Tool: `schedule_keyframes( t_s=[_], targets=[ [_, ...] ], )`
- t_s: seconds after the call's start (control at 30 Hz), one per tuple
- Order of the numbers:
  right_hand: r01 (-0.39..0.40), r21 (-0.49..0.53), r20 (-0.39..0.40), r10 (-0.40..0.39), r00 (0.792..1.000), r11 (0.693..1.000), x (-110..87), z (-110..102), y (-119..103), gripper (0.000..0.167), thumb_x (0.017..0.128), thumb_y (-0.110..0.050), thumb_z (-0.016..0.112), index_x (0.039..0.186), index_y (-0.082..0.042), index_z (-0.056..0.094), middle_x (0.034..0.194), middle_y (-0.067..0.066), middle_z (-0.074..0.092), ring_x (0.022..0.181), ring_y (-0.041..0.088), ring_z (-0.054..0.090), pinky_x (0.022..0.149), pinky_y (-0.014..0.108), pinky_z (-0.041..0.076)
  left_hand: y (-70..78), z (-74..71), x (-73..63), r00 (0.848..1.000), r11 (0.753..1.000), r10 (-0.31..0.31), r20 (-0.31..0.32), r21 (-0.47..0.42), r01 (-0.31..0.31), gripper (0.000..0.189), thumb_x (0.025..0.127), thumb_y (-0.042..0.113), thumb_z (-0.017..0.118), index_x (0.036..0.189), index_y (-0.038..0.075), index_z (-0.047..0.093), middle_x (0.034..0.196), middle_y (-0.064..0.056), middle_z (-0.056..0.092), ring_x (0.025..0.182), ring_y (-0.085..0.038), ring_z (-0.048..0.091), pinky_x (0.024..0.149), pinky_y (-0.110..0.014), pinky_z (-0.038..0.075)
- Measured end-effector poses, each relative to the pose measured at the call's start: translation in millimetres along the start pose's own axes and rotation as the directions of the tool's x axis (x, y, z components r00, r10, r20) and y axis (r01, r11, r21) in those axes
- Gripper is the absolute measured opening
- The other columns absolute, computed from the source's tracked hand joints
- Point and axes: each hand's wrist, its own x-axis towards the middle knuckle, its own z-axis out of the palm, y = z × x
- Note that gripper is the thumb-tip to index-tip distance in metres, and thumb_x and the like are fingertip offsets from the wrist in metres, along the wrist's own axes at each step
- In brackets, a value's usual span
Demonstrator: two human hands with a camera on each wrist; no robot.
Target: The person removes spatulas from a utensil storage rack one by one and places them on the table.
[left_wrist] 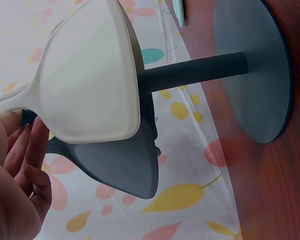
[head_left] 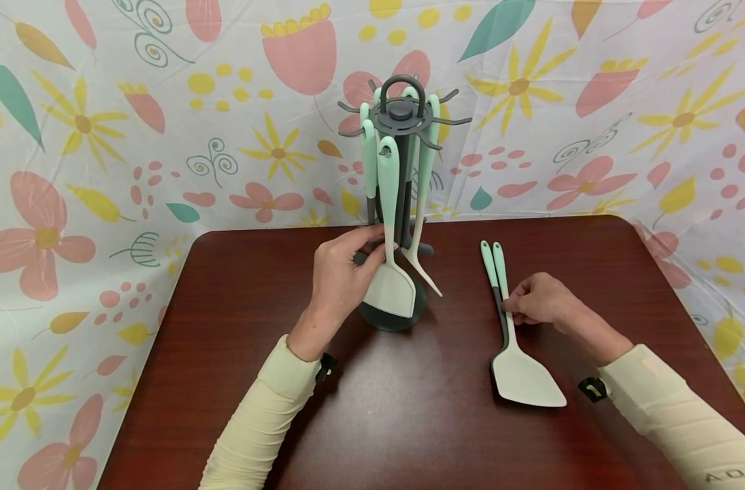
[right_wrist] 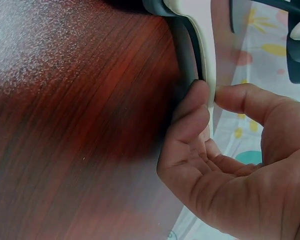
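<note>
A dark grey utensil rack [head_left: 401, 116] with hooked arms stands at the back of the table, hung with several mint-handled utensils. My left hand [head_left: 341, 272] pinches the neck of a hanging white turner [head_left: 392, 289], thumb in front and fingers behind. The left wrist view shows a dark grey turner [left_wrist: 120, 162] hanging behind it, close to those fingers. On the table to the right, a second white turner [head_left: 525, 378] lies overlapping a dark utensil [head_left: 499, 309], whose head is mostly hidden. My right hand [head_left: 540, 299] pinches this white turner's shaft between thumb and fingers.
The rack's round base [left_wrist: 260, 65] rests on the reddish-brown table [head_left: 256, 292]. Another white utensil [head_left: 422, 224] hangs on the rack's right side, its lower end angled outward. A flower-patterned cloth [head_left: 274, 177] rises behind the table's back edge.
</note>
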Motion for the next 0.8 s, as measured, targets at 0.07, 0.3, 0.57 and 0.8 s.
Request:
schedule_keyframes(
  t_s=[0.07,0.3,0.57,0.8],
  targets=[
    [0.004,-0.001,0.0,-0.004,1.0,1.0,0.0,-0.1,0.4,0.021,0.096,-0.016,0.077,0.09,0.004,0.074,0.08,0.009,0.073,0.074,0.019,0.07,0.065,0.031,0.059,0.0,0.0,-0.1,1.0,1.0,-0.001,0.001,0.003,0.001,0.02,0.096,0.015,0.082,0.116,0.013,0.082,0.105,-0.002,0.081,0.082,-0.011,0.075,0.073,-0.027,0.06],
    [0.002,0.001,0.001,-0.002,1.0,1.0,1.0,0.7,-0.6,0.02,0.097,-0.015,0.075,0.089,0.003,0.074,0.081,0.009,0.074,0.075,0.02,0.071,0.066,0.032,0.059,-0.9,0.4,-0.3,1.0,1.0,0.001,0.0,0.008,-0.001,0.019,0.096,0.014,0.082,0.115,0.013,0.082,0.105,-0.002,0.081,0.082,-0.011,0.075,0.073,-0.028,0.06],
    [0.002,0.014,0.009,-0.003,1.0,1.0,0.3,0.4,-0.2,0.019,0.097,-0.015,0.075,0.09,0.003,0.074,0.084,0.01,0.074,0.075,0.021,0.072,0.069,0.033,0.061,-1.0,0.7,-0.6,1.0,1.0,-0.002,-0.002,0.007,0.002,0.019,0.096,0.015,0.082,0.116,0.013,0.082,0.106,-0.001,0.081,0.082,-0.011,0.075,0.073,-0.026,0.06],
    [0.002,0.024,0.019,-0.003,1.0,1.0,-0.4,0.3,0.2,0.02,0.099,-0.015,0.073,0.092,0.003,0.072,0.089,0.011,0.073,0.077,0.021,0.072,0.071,0.035,0.062,-1.1,0.4,-0.9,1.0,1.0,-0.004,-0.002,0.013,0.004,0.019,0.096,0.015,0.081,0.115,0.013,0.082,0.106,-0.001,0.081,0.082,-0.01,0.075,0.072,-0.027,0.06]
  ],
)
